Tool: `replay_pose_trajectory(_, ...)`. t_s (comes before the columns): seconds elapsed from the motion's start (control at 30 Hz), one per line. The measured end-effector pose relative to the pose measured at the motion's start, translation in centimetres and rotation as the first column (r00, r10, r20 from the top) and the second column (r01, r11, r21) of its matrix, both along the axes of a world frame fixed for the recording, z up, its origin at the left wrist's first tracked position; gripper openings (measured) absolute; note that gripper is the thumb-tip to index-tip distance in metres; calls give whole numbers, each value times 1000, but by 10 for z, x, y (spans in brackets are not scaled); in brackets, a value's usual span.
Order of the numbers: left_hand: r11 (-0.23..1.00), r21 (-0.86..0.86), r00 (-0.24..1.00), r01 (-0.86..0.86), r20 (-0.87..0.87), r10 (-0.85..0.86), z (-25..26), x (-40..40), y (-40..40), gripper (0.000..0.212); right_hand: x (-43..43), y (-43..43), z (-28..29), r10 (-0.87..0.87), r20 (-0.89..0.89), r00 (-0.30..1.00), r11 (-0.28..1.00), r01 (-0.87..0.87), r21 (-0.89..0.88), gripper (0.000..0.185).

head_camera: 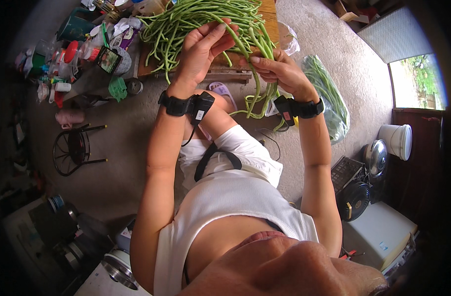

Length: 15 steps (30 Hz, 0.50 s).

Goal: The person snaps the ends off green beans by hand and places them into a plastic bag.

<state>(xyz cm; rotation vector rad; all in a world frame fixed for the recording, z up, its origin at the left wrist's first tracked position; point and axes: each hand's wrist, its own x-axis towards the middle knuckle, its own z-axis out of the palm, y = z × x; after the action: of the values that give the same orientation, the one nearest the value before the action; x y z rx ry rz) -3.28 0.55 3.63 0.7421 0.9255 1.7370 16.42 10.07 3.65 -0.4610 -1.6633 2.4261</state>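
Note:
A large heap of long green beans (181, 29) lies across a wooden table (273, 18) in front of me. My right hand (282, 70) is closed around several long beans (260, 44), whose lower ends hang in loops past the table edge. One bean (237, 39) runs from that hand up to my left hand (207, 48), where it rests against the thumb and fingertips. The left palm is turned partly up, over the near edge of the heap. Each wrist wears a black strap with a small device.
Jars, a phone (109, 60) and a green basket (117, 88) crowd a surface at the left. A bag of long beans (327, 96) lies on the floor at the right, near a white bucket (395, 140). A black stool (75, 148) is at the left.

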Motion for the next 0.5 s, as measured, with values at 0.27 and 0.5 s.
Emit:
replay_pose_trajectory(0.27,1000,19,994,1,-113,1,1,-1,-3,24,-1,-7,-4,-64,-21,998,995,66,75,27)
replay_pose_trajectory(0.5,981,183,951,-65,-286,117,6,13,-7,19,-6,-10,-16,-365,-58,929,922,369,119,20)
